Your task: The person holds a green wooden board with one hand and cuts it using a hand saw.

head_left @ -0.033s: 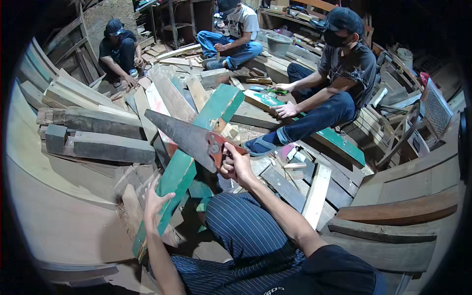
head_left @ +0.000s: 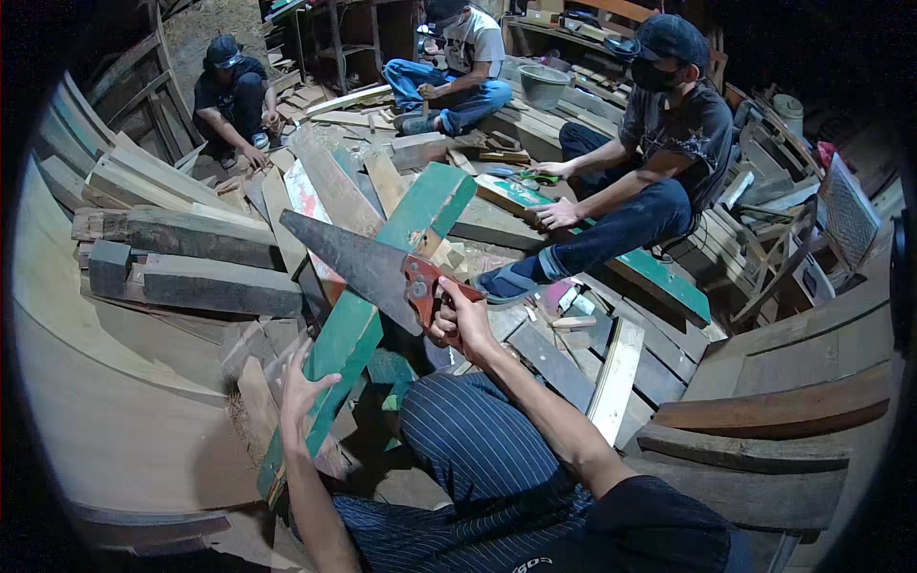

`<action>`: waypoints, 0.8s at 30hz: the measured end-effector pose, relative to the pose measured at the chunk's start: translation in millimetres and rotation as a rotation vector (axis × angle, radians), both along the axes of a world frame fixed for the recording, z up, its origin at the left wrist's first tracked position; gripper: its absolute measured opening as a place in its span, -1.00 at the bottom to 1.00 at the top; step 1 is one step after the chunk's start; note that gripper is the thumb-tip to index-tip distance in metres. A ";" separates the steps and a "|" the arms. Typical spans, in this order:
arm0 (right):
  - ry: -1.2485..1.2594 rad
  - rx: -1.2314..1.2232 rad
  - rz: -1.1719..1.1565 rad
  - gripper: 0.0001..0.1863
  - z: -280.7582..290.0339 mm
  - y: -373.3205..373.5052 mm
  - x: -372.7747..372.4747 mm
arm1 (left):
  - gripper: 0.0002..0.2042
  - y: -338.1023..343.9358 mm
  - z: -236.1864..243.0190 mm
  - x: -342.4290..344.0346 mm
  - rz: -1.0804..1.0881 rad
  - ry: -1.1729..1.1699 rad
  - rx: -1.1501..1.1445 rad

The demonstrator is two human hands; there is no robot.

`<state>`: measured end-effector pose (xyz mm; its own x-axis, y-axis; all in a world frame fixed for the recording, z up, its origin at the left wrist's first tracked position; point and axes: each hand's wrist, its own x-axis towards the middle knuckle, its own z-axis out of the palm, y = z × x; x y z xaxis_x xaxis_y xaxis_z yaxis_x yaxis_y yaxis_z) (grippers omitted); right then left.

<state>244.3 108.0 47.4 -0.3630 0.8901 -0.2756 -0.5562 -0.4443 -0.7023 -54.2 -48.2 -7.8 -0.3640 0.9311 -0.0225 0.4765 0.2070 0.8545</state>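
A long wooden beam with worn green paint (head_left: 349, 339) slants up from my lower left toward the middle. My left hand (head_left: 304, 390) grips its left edge, with the thumb lying over the green face and the other fingers partly hidden. In my right hand (head_left: 462, 317) is a handsaw (head_left: 368, 267), its red handle wrapped by my fingers. The broad dark blade lies across the beam and points to the far left. Whether the teeth touch the wood I cannot tell. My bent knee in striped trousers (head_left: 478, 430) is just right of the beam.
Stacked old beams (head_left: 210, 253) lie to the left. At the right, a co-worker (head_left: 659, 143) sits with hands on another green board (head_left: 659, 282). Two more people sit farther back, near a grey bucket (head_left: 543, 86). Loose planks (head_left: 616, 377) and offcuts cover the floor.
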 end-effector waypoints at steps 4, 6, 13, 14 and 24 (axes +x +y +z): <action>0.018 -0.030 0.012 -0.70 -6.8 -0.7 -1.5 | -0.01 -1.9 -8.2 -8.1 0.034 0.101 -0.046; 0.030 -0.043 0.027 -0.66 -9.9 -1.7 -3.1 | 0.02 -3.7 -5.2 -8.9 0.019 0.114 -0.058; 0.042 -0.032 0.031 -0.61 -18.9 -3.0 -0.3 | 0.04 -6.0 -16.8 -8.6 0.028 0.111 -0.064; 0.056 -0.045 0.034 -0.62 -16.6 0.1 -2.9 | 0.03 -4.1 -18.0 -12.6 0.025 0.139 -0.027; 0.052 -0.050 0.043 -0.67 -17.0 -3.1 -5.5 | -0.05 -9.1 -1.8 0.5 0.019 0.120 0.035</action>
<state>238.8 105.0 30.4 -0.4155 0.8588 -0.2996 -0.5708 -0.5027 -0.6492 -53.7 -57.3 -9.6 -0.3795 0.9236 0.0542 0.5721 0.1882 0.7983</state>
